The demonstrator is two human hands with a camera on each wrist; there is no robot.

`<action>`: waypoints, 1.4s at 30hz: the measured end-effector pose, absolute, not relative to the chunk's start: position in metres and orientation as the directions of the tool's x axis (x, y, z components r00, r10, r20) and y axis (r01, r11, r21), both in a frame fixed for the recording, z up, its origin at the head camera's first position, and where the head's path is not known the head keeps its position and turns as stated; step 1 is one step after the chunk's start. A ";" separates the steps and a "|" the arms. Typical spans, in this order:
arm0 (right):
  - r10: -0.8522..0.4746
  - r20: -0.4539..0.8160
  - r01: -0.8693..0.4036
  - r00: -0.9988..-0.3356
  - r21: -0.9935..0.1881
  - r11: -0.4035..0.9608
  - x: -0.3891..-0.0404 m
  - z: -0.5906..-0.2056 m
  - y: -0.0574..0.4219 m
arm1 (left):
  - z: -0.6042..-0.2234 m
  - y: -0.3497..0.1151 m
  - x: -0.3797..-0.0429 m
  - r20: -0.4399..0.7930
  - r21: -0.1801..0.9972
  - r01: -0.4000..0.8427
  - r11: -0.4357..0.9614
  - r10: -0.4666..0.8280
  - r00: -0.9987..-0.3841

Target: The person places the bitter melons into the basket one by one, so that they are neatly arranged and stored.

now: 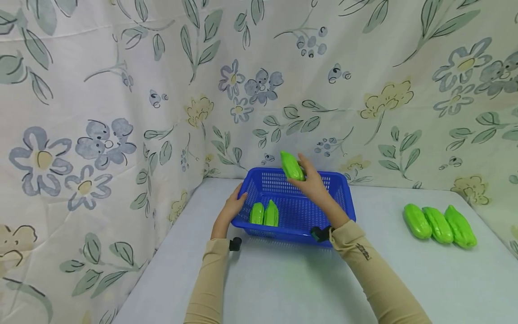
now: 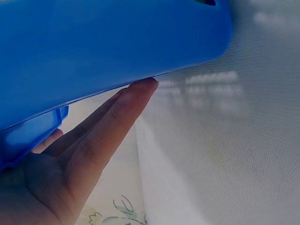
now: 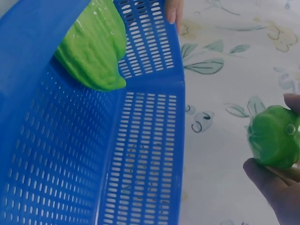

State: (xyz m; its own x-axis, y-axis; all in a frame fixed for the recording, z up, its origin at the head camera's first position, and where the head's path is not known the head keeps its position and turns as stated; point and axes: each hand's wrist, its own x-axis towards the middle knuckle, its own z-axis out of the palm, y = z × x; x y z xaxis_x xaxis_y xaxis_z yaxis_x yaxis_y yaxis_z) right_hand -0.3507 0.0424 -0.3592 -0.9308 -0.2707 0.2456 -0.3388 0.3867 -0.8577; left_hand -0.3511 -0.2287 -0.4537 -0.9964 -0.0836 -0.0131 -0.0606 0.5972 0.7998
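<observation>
A blue plastic basket (image 1: 291,234) with slotted walls stands on the table. At its left rim is my left hand (image 1: 232,206), the thumb over the rim and the straight fingers (image 2: 110,126) against the outer side. Above the basket's far rim, my right hand (image 1: 314,183) holds a glossy green bitter melon (image 1: 292,165) between thumb and fingers, its pointed end up and to the left. Two more bitter melons (image 1: 271,213) lie side by side in the basket's left end. In the right wrist view, the ridged bitter melon (image 3: 96,44) tapers to a tip.
Three green bitter melons (image 1: 440,225) lie in a row on the white table (image 1: 283,279), right of the basket. A flower-print cloth (image 1: 259,67) hangs behind the table and along its left side. Small dark devices (image 1: 321,233) sit at both wrists.
</observation>
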 end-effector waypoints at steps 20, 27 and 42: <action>-0.291 0.205 -0.313 -0.935 -0.861 0.401 -0.357 -0.366 0.030 | -0.453 -0.229 -0.350 -0.018 0.797 -0.066 0.600 -0.085 -0.996; -0.299 0.178 -0.297 -0.938 -0.857 0.421 -0.359 -0.368 0.028 | -0.453 -0.229 -0.351 -0.011 0.797 -0.058 0.601 -0.082 -0.997; -0.325 0.110 -0.263 -0.939 -0.840 0.475 -0.364 -0.372 0.022 | -0.451 -0.227 -0.349 0.001 0.799 -0.053 0.599 -0.088 -0.996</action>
State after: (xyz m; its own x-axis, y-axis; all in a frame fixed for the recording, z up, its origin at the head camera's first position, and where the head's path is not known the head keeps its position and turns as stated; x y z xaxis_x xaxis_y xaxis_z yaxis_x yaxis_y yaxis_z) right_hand -0.3636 0.0219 -0.3722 -0.9394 -0.3245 0.1105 -0.2627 0.4745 -0.8401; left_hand -0.3494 -0.2271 -0.4508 -0.9961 -0.0883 0.0007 -0.0526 0.5994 0.7988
